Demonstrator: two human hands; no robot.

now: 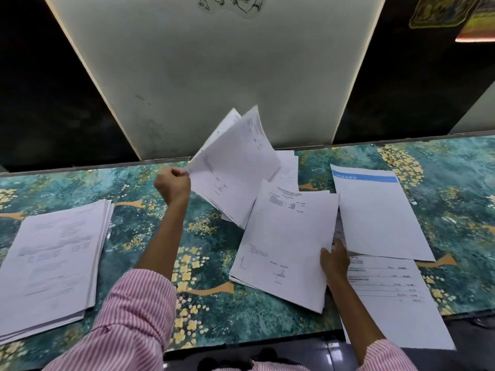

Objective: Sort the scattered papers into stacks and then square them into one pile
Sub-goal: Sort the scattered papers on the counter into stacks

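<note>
My left hand (172,184) grips the corner of a bundle of white sheets (233,167) and holds it lifted and fanned above the table's middle. My right hand (334,259) rests on the right edge of a small pile of printed sheets (286,245) lying flat, fingers at its edge. A thick stack of papers (53,253) lies at the left. At the right lie a sheet with a blue header band (375,210) and a printed form (388,298) that overhangs the front edge.
The table carries a teal cloth with yellow flowers (209,303). A white panel (214,76) rises behind it between dark panels. More loose sheets (288,171) lie under the lifted bundle near the back edge.
</note>
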